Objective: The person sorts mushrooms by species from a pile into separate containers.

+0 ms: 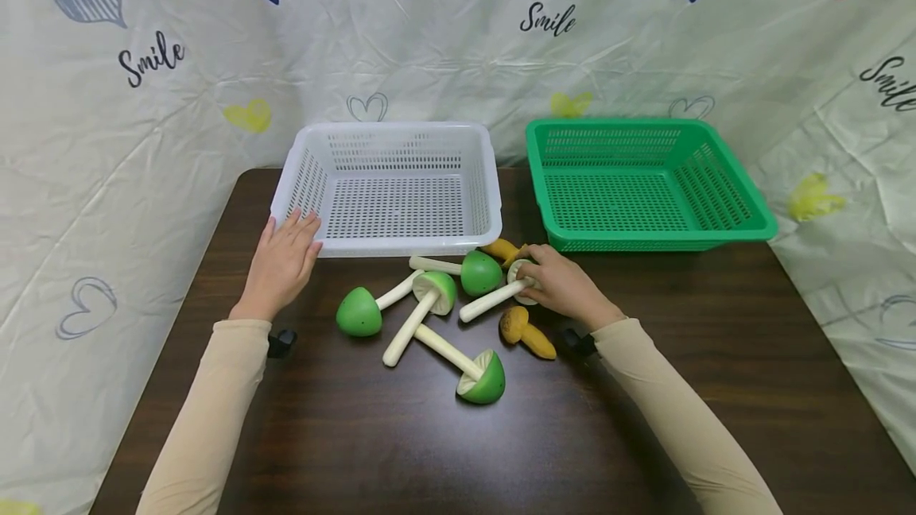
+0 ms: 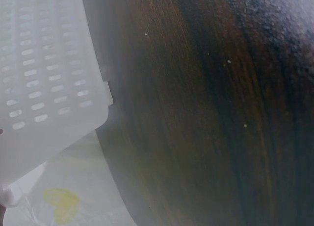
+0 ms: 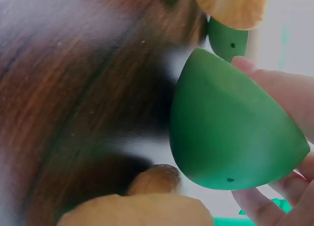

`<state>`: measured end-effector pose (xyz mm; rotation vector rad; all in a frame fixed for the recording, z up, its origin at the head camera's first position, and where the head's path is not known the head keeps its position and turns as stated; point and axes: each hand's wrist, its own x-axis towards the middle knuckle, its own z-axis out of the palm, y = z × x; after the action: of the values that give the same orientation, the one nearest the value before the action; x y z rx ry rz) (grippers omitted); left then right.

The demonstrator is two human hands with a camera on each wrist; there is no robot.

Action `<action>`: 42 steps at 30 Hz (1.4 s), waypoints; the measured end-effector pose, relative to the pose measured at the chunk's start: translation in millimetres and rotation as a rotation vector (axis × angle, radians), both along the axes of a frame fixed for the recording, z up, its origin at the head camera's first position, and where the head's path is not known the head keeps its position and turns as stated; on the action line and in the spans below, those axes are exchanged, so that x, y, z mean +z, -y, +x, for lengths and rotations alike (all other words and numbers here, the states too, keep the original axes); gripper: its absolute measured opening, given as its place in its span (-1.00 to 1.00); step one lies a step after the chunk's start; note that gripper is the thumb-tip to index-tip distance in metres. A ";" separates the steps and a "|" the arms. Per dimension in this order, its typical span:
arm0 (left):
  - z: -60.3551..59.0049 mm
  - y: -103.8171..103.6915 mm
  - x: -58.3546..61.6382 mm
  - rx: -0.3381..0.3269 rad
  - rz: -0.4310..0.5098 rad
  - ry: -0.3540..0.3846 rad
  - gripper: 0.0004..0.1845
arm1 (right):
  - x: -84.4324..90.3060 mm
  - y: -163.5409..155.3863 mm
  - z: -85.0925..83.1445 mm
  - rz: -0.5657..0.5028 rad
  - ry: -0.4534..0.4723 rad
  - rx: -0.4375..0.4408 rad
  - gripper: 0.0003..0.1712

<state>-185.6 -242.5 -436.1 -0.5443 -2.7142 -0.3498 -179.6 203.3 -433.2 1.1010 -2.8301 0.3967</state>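
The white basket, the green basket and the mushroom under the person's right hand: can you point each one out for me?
white basket (image 1: 392, 245): head view, on its front rim.
green basket (image 1: 653, 243): head view, on its front rim.
green mushroom (image 1: 490, 301): head view, on its pale stem.
right hand (image 1: 565, 286): head view, on the back of the hand.

Dark wood-grain desk (image 1: 343, 435), set against a heart-printed backdrop. At the far edge, side by side: white perforated basket (image 1: 396, 185) on the left, green perforated basket (image 1: 644, 181) on the right. Scattered in front of them: five green-capped toy mushrooms (image 1: 468, 368) with cream stems, some crossing, plus two small yellow-brown mushrooms (image 1: 525, 331) just beside them.
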 end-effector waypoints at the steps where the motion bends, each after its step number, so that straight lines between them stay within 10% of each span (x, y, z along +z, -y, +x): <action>1: 0.1 0.0 0.1 0.000 0.001 0.000 -0.54 | 1.4 0.0 0.5 -0.005 -0.007 0.003 -0.80; 25: 2.7 -1.4 1.1 -0.009 0.016 -0.041 -0.55 | 52.7 11.1 5.4 -0.201 -0.198 0.135 -0.53; 42: 0.4 0.2 -0.4 -0.006 0.015 -0.028 -0.54 | 96.1 47.8 -31.5 -0.238 -0.163 0.160 -0.65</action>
<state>-185.1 -242.7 -436.5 -0.5496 -2.6812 -0.3608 -211.1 155.5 -337.1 1.2487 -2.4864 0.6080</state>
